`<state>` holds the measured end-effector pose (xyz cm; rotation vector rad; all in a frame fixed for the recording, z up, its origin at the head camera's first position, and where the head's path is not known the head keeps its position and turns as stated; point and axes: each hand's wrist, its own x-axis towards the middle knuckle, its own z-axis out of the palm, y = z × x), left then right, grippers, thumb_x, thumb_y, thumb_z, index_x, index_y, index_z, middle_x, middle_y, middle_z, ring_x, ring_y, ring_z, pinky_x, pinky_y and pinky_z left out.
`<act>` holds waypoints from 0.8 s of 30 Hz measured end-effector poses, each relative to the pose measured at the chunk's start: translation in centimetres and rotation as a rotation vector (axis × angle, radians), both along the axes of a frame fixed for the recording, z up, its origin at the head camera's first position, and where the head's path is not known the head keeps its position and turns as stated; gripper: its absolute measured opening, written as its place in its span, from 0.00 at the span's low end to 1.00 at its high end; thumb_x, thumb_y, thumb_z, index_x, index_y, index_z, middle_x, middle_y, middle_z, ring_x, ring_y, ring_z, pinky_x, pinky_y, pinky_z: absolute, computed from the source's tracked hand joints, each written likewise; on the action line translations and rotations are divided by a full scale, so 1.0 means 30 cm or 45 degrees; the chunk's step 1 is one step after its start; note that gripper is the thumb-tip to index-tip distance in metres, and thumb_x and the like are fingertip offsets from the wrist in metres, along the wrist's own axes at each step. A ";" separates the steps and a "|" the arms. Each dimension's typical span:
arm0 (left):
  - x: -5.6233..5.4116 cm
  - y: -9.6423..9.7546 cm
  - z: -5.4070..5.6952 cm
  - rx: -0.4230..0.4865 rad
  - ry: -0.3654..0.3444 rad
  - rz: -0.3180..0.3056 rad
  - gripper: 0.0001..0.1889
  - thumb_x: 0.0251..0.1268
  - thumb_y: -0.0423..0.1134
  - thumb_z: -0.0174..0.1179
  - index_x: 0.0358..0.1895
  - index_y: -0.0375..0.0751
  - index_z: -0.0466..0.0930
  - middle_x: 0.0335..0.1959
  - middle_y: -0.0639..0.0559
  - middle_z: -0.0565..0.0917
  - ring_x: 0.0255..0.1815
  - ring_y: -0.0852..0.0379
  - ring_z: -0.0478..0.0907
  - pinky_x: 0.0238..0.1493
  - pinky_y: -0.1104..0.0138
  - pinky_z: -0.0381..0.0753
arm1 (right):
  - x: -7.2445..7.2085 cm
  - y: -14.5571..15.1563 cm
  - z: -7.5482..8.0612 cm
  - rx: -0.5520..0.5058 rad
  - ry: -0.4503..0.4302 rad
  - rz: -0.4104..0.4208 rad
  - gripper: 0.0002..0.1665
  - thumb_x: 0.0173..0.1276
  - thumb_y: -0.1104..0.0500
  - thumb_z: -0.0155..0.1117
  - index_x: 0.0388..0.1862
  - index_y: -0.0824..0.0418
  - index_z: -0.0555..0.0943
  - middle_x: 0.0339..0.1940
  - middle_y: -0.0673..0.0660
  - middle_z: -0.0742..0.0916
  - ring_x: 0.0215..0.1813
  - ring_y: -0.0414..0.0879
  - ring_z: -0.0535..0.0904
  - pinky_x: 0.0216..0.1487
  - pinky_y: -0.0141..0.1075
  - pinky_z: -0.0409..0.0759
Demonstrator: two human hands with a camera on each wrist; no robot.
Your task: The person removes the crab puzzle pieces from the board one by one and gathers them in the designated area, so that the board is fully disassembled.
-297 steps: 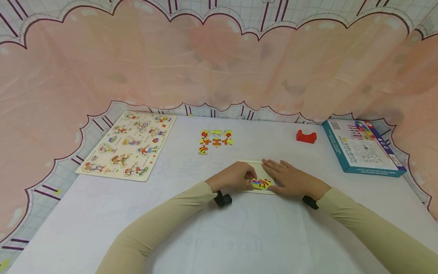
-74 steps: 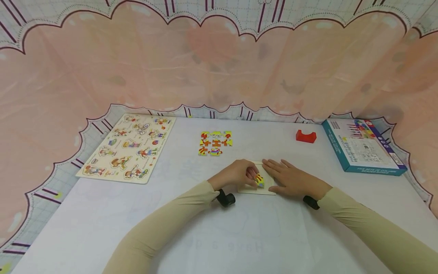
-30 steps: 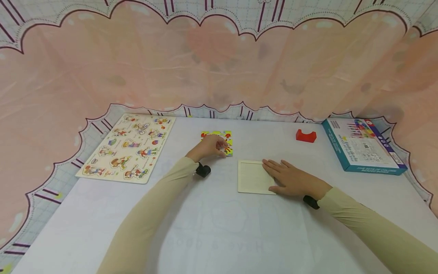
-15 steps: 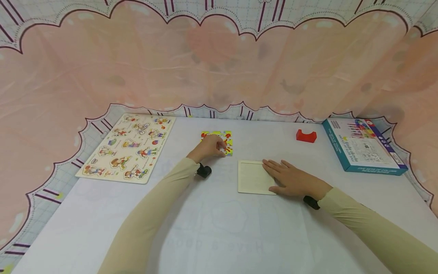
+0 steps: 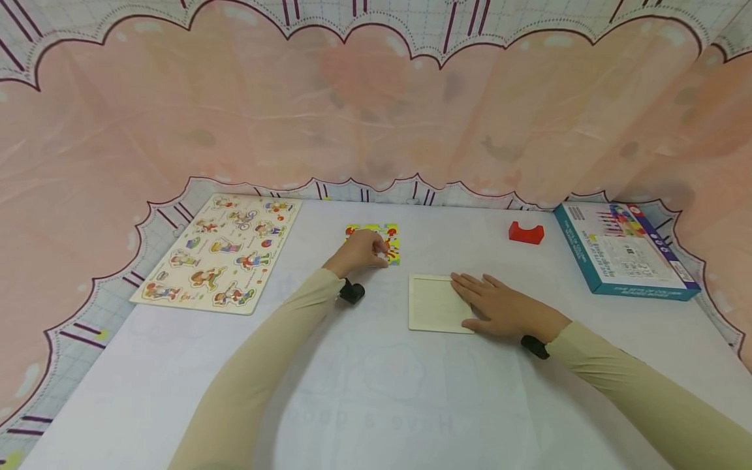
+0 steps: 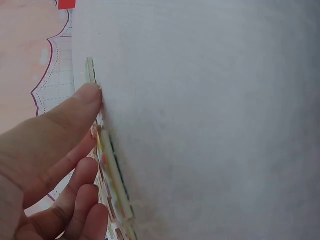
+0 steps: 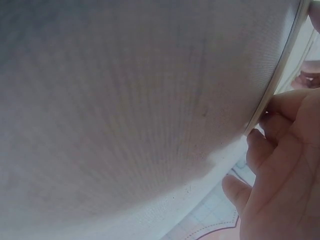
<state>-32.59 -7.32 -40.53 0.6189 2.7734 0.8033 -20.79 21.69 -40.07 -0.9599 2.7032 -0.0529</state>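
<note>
Yellow and red jigsaw pieces (image 5: 390, 230) lie together in a small block at the middle back of the table. My left hand (image 5: 355, 251) is over them and covers most of the block. Its thumb and index finger pinch a puzzle piece (image 5: 393, 257) at the near right corner; in the left wrist view the thumb meets the edges of the jigsaw pieces (image 6: 116, 180). My right hand (image 5: 508, 308) lies with fingers stretched on the right side of a cream puzzle tray (image 5: 433, 303), whose visible part holds no pieces. Its fingers touch the tray's edge (image 7: 277, 75) in the right wrist view.
A picture board (image 5: 220, 251) of cartoon children lies at the left. Toward the back right stand a red notched block (image 5: 525, 233) and a blue and white box (image 5: 628, 251). A patterned curtain (image 5: 364, 117) hangs behind the white tabletop (image 5: 364, 405).
The last jigsaw pieces have left the tray for the block at the back, carried by my left hand. Over the last second the left hand barely shifts. My right hand keeps its place.
</note>
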 end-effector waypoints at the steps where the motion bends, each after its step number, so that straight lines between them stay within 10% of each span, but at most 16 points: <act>1: 0.000 0.001 0.001 -0.002 -0.002 0.002 0.13 0.49 0.37 0.71 0.37 0.36 0.84 0.38 0.45 0.84 0.39 0.54 0.75 0.47 0.64 0.75 | -0.001 -0.001 0.000 -0.002 -0.001 0.000 0.47 0.66 0.40 0.55 0.75 0.60 0.50 0.78 0.57 0.55 0.77 0.55 0.49 0.73 0.56 0.49; 15: 0.010 -0.039 0.028 -0.022 0.060 -0.008 0.19 0.55 0.42 0.67 0.48 0.35 0.81 0.42 0.43 0.82 0.44 0.51 0.76 0.49 0.61 0.75 | -0.005 -0.002 -0.007 0.002 0.032 0.017 0.47 0.66 0.39 0.55 0.75 0.61 0.51 0.77 0.57 0.56 0.77 0.55 0.51 0.73 0.55 0.50; 24: 0.141 -0.122 0.132 -0.132 0.560 0.100 0.34 0.59 0.45 0.62 0.67 0.36 0.64 0.65 0.38 0.64 0.62 0.42 0.66 0.60 0.52 0.69 | -0.001 -0.007 -0.007 0.003 0.027 0.010 0.47 0.66 0.40 0.55 0.75 0.61 0.51 0.77 0.57 0.56 0.77 0.54 0.51 0.74 0.54 0.50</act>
